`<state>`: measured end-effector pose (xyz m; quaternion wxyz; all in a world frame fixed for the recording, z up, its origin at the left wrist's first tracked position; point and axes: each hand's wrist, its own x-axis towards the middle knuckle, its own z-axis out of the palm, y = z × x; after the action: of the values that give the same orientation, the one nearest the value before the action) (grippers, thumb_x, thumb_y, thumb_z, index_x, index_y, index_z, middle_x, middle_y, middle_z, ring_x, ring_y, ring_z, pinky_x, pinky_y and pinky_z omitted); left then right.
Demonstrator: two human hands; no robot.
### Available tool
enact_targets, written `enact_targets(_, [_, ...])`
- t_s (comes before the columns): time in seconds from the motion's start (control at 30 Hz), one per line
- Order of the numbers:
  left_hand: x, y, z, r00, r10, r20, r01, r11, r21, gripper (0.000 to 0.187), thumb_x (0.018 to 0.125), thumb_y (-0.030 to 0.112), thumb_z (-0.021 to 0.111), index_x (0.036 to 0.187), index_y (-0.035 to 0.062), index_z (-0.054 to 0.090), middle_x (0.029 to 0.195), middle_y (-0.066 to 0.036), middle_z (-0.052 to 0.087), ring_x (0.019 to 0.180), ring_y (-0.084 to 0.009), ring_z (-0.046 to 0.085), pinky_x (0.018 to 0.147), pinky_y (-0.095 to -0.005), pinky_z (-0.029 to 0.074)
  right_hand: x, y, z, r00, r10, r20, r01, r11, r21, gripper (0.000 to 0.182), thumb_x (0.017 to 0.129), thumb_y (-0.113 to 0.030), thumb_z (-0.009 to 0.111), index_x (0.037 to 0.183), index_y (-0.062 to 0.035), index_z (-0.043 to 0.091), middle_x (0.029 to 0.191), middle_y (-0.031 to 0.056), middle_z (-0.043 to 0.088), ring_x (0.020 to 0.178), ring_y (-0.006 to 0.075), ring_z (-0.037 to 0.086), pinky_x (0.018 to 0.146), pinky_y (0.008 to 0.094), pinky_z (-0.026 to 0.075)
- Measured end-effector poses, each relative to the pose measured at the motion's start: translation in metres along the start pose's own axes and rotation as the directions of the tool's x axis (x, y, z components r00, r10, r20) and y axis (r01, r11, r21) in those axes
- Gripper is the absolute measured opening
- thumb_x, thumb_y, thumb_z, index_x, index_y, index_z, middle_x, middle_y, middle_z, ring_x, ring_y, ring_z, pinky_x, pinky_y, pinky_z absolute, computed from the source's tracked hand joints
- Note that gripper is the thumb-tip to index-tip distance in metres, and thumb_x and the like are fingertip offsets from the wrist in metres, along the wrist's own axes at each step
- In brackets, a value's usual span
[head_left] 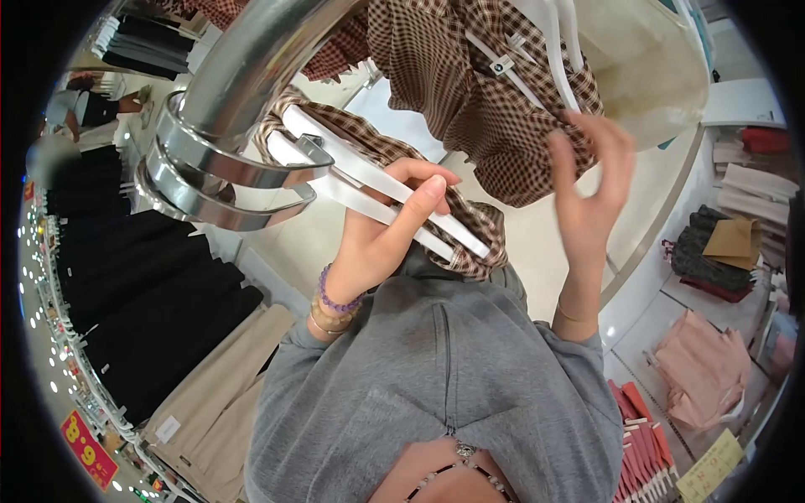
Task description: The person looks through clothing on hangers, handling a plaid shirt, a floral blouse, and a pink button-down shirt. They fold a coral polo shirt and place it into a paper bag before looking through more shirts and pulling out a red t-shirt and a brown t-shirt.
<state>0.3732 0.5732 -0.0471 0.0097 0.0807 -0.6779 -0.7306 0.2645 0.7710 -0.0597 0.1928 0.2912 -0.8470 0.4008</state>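
Observation:
My left hand (390, 214) is closed around two white plastic hangers (366, 203), thumb on top. Brown-and-cream checked cloth (482, 248) hangs on them, showing at both ends. Their curved metal hooks (226, 172) loom large beside a chrome rail (251, 75). My right hand (591, 184) is raised with thumb and fingers apart, holding nothing. Its fingertips overlap the edge of another checked garment (453, 84), which hangs at the top with white hangers (553, 50) and a small tag (501, 64).
Black garments (151, 285) and beige trousers (218, 394) hang along the left, above a red price sign (88, 448). Folded pink clothes (703, 369) and a dark stack (713, 251) lie on the right. Another person (84, 109) stands at the far upper left.

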Motion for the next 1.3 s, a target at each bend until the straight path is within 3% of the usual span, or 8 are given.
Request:
enact_targets(0.13, [0.004,0.003,0.002,1.0,-0.013,0.02,0.013,1.0,0.002,0.022,0.097,0.017,0.054,0.106,-0.0014,0.062,0.079,-0.001,0.061,0.078,-0.0067,0.056,0.073,-0.0217,0.044,-0.002,0.017,0.015,0.991,0.13,-0.004,-0.13,0.982,-0.134,0.039,0.082,-0.002,0.065,0.12,0.0004,0.054,0.101,0.0152,0.054,0.095,0.0304,0.054,0.083,0.0372,0.045])
enact_targets(0.3, [0.016,-0.005,0.001,0.985,0.173,-0.009,-0.171,0.978,0.119,0.052,0.089,0.011,0.06,0.136,-0.0021,0.042,0.127,-0.013,0.05,0.106,-0.0147,0.05,0.089,-0.0273,0.043,-0.019,-0.021,0.022,0.967,0.024,0.255,-0.094,0.96,0.266,0.048,0.084,0.002,0.061,0.13,0.0004,0.049,0.098,0.0148,0.053,0.082,0.03,0.055,0.072,0.0355,0.047])
enact_targets(0.4, [0.021,-0.004,0.001,0.985,0.173,0.022,-0.171,0.984,-0.044,0.052,0.088,0.009,0.062,0.135,-0.0034,0.042,0.127,-0.015,0.051,0.112,-0.016,0.049,0.09,-0.0279,0.044,-0.03,-0.027,0.018,0.893,-0.052,0.446,-0.138,0.914,0.383,0.048,0.084,0.0,0.061,0.131,-0.0029,0.051,0.099,0.0136,0.053,0.085,0.0291,0.055,0.072,0.0348,0.047])
enact_targets(0.6, [0.02,-0.008,-0.007,0.993,0.076,0.089,-0.07,0.995,-0.074,0.018,0.095,0.015,0.058,0.107,0.0011,0.06,0.086,-0.002,0.063,0.081,-0.0071,0.058,0.072,-0.0215,0.046,-0.016,-0.024,0.002,0.754,-0.019,0.657,-0.322,0.861,0.395,0.043,0.08,-0.009,0.07,0.122,-0.0062,0.061,0.099,0.0101,0.056,0.089,0.0242,0.056,0.077,0.034,0.047])
enact_targets(0.8, [0.021,0.002,-0.016,0.987,0.015,0.161,0.003,0.994,-0.114,0.016,0.095,0.009,0.055,0.104,-0.004,0.058,0.082,-0.006,0.062,0.082,-0.011,0.059,0.076,-0.0245,0.047,0.017,0.001,0.0,0.965,0.211,-0.156,-0.217,0.976,-0.024,0.039,0.082,-0.012,0.073,0.119,-0.0044,0.062,0.107,0.0106,0.06,0.099,0.0226,0.057,0.084,0.0329,0.045])
enact_targets(0.9, [0.028,0.003,-0.018,0.966,0.035,0.255,-0.002,0.992,-0.13,0.018,0.097,0.013,0.052,0.105,-0.0009,0.059,0.079,-0.003,0.06,0.079,-0.0091,0.058,0.073,-0.0228,0.046,0.026,0.009,0.013,0.965,0.214,-0.153,-0.222,0.974,-0.037,0.042,0.085,-0.008,0.068,0.125,-0.0039,0.057,0.109,0.0121,0.062,0.102,0.021,0.058,0.088,0.0325,0.045])
enact_targets(1.07, [0.073,0.006,-0.006,0.923,0.107,0.369,-0.1,0.994,-0.039,0.02,0.098,0.02,0.052,0.104,0.0028,0.06,0.079,0.0,0.059,0.078,-0.0064,0.056,0.07,-0.0209,0.045,0.013,0.009,0.046,0.936,0.342,0.083,-0.339,0.811,0.476,0.044,0.088,0.002,0.059,0.131,0.0018,0.051,0.116,0.0105,0.063,0.102,0.0134,0.059,0.088,0.0273,0.047])
enact_targets(1.3, [0.157,-0.017,0.025,0.791,0.291,0.538,-0.235,0.957,-0.171,0.024,0.096,0.026,0.058,0.101,0.0029,0.061,0.089,-0.004,0.066,0.089,-0.0106,0.062,0.08,-0.0238,0.049,0.018,0.029,0.021,0.878,0.478,0.018,-0.457,0.826,0.331,0.037,0.085,0.001,0.06,0.122,0.0019,0.059,0.105,0.0099,0.067,0.093,0.0139,0.062,0.082,0.0277,0.05])
